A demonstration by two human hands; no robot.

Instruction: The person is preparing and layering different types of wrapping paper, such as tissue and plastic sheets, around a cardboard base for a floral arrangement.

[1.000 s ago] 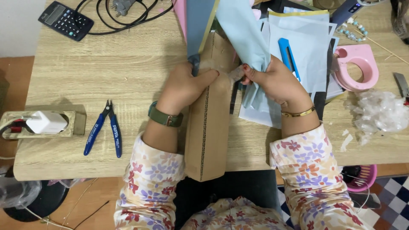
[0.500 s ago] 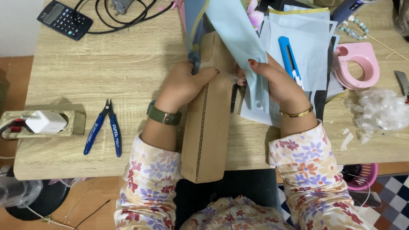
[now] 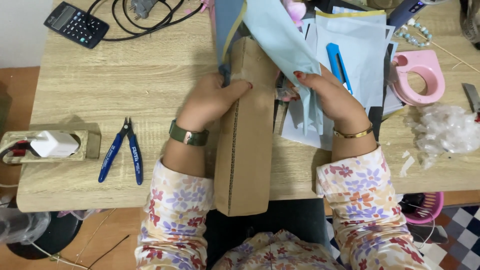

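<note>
A long brown cardboard piece [image 3: 245,150] lies lengthwise on the wooden desk [image 3: 140,80], its near end hanging over the front edge. My left hand [image 3: 210,100] presses on its far left part, fingers curled over the cardboard and a dark blue sheet. My right hand [image 3: 327,97] grips a light blue paper sheet [image 3: 285,45] that rises from the cardboard's right side toward the top of the view. A green watch sits on my left wrist, a gold bangle on my right.
Blue-handled pliers [image 3: 122,150] lie at the left, beside a wooden holder with a white charger [image 3: 52,144]. A calculator [image 3: 76,24] and black cable sit at the back left. White papers with a blue cutter [image 3: 339,62], a pink tape dispenser [image 3: 420,75] and crumpled plastic [image 3: 447,130] fill the right.
My right hand has slid a little farther along the light blue sheet, which now stands more folded over the cardboard. My left hand stays pressed in place.
</note>
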